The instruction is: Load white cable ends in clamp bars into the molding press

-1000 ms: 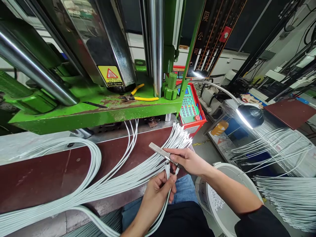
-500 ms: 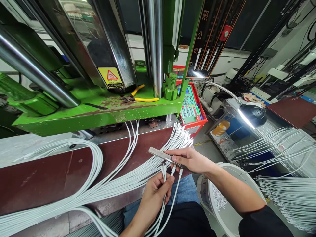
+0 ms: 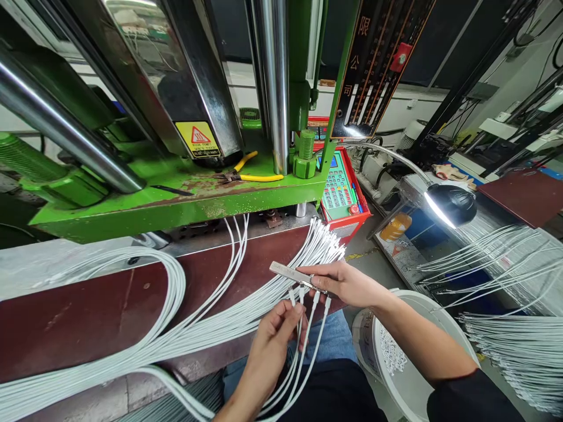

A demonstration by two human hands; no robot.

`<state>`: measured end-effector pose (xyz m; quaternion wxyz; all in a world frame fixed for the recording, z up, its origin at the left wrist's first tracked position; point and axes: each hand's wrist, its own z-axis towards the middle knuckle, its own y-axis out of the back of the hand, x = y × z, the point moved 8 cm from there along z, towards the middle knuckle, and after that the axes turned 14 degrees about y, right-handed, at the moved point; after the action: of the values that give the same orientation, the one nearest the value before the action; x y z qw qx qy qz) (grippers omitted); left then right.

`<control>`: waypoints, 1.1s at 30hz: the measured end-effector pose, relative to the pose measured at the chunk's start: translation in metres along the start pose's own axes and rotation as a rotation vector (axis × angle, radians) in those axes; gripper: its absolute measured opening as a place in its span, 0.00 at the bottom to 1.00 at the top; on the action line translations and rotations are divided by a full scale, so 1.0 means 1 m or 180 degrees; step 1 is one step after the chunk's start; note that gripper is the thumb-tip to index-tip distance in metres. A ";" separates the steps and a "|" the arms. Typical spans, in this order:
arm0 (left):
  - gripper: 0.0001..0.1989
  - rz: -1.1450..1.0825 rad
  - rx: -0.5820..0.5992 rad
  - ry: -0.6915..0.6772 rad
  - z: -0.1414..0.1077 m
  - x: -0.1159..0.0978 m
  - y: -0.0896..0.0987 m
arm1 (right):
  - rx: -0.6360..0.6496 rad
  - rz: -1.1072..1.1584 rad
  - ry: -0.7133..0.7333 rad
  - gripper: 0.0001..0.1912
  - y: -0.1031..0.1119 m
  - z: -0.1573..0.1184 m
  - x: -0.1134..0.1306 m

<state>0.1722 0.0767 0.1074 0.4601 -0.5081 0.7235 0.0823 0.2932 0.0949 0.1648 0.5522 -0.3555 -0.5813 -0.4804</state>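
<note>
My right hand (image 3: 343, 282) is closed around a flat metal bar (image 3: 285, 271), which points up and to the left over the table edge. Several white cables hang from the bar's lower edge, their white connectors (image 3: 316, 298) side by side against it. Just below the bar, my left hand (image 3: 275, 334) pinches a white cable (image 3: 292, 297) close to its connector end. That connector meets or nearly meets the bar; exact contact is unclear. Behind both hands, a large bundle of white cables (image 3: 211, 328) lies across the dark red tabletop (image 3: 83, 316).
A green press (image 3: 185, 206) stands ahead, with yellow-handled pliers (image 3: 259, 177) on its ledge. Right of it are a red control box (image 3: 363, 218) and a lamp (image 3: 453, 205). A white bucket (image 3: 422, 375) holding small white pieces stands at my right. More cables (image 3: 519, 351) hang beyond.
The connectors are now spread out along the bar; two were bunched in my left fingers before. My left fingers now pinch the leftmost one. The bar has shifted slightly right.
</note>
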 end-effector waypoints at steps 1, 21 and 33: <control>0.14 -0.0004 -0.0030 -0.0013 -0.001 0.000 0.002 | -0.0022 0.0089 -0.0057 0.26 0.002 0.000 -0.001; 0.16 0.0301 -0.0625 -0.0028 0.002 0.000 0.017 | 0.0085 -0.0552 -0.0036 0.22 0.002 -0.002 0.000; 0.14 0.0189 -0.0293 -0.0161 -0.004 -0.012 0.018 | 0.0314 -0.0548 0.0110 0.23 0.015 0.002 0.007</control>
<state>0.1564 0.0907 0.1122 0.4517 -0.5047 0.7219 0.1420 0.3058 0.0998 0.1743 0.5356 -0.2683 -0.6230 -0.5030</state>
